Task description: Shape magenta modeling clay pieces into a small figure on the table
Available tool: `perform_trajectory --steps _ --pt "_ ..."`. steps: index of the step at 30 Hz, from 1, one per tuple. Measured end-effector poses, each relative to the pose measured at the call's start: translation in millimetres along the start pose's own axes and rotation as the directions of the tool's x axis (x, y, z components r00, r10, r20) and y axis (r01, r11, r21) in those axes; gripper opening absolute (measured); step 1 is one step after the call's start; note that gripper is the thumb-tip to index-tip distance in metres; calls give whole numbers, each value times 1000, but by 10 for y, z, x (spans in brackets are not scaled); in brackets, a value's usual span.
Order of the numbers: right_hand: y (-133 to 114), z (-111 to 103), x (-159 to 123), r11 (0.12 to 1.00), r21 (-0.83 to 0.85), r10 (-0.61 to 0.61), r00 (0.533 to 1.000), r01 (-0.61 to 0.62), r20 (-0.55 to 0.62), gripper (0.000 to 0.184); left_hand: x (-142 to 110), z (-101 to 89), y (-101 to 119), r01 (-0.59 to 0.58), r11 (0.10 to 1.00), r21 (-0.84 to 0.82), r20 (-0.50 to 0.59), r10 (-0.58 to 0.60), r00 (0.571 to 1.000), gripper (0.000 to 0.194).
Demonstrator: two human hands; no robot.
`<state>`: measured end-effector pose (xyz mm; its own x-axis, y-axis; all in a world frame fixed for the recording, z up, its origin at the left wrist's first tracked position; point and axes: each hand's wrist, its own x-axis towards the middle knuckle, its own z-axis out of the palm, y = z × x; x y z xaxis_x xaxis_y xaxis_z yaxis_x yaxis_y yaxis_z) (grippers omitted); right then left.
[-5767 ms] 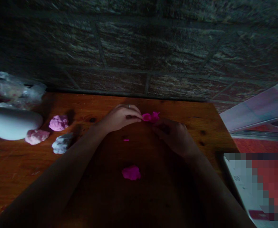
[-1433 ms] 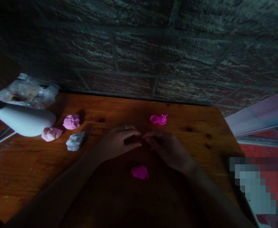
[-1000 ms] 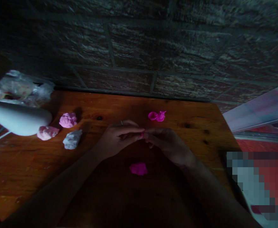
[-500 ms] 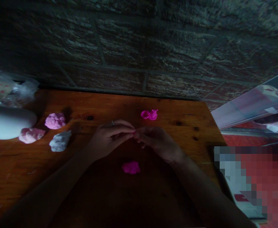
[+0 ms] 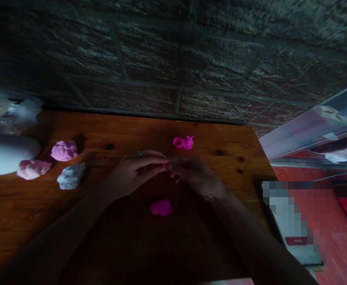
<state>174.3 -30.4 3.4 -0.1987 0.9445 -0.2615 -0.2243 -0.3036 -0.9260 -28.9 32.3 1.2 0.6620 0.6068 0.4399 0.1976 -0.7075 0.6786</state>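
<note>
Fingertip to fingertip over the middle of the table, my left hand and my right hand pinch a tiny piece of pink modelling clay between them. A ring is on a finger of my left hand. Most of the piece is hidden by the fingers. Below the hands a flat magenta lump of clay lies on the wood. Beyond them sits a small pink clay figure, with a round coil-like part at its left and little points on top at its right.
On the left of the wooden table are a light pink lump, a salmon lump and a whitish lump. Near them are a smooth white object and clear plastic wrapping. A brick wall stands behind.
The view has shifted slightly, so things on the table appear a little further left. Both hands keep their pinch, and a bit more of the pink piece shows between the fingertips.
</note>
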Motion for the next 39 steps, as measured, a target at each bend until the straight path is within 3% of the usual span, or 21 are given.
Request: perform_trajectory --steps 5,27,39 --pt "-8 17 5 1000 -10 -23 1000 23 -11 40 -6 6 -5 -57 998 41 -49 59 997 12" --pt "-3 36 -17 999 5 32 999 -32 2 38 -12 11 73 50 996 77 -19 -49 999 17" --pt "-5 30 -15 999 -21 25 1000 -25 -17 34 -13 24 32 110 993 -32 -20 -111 994 17"
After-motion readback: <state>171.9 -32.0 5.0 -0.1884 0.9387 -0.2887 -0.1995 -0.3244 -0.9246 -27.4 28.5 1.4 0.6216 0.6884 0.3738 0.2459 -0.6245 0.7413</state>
